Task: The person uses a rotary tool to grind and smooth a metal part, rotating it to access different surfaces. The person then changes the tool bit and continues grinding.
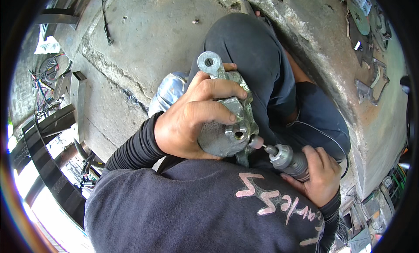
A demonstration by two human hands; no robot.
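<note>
My left hand (198,113) is wrapped round a grey cast-metal part (216,137), its fingers spread over the top face. The part has a ring-shaped lug at its far end and a round bored hole near its right side. In my right hand (321,172) is a rotary tool (294,162) with a grey collar, pointing left. A small pinkish-brown grinding stone (256,142) on the tool's thin shaft is at the right edge of the part, near the bored hole. Whether it touches the metal I cannot tell. The casting's underside is hidden.
My bent knee (240,39) in dark trousers lies beyond the part. A thin black cord (325,133) curves beside the tool. Concrete floor (144,30) spreads ahead, and a raised concrete ledge (323,48) with metal scraps (374,85) runs along the right. Bicycles (54,70) stand at the left.
</note>
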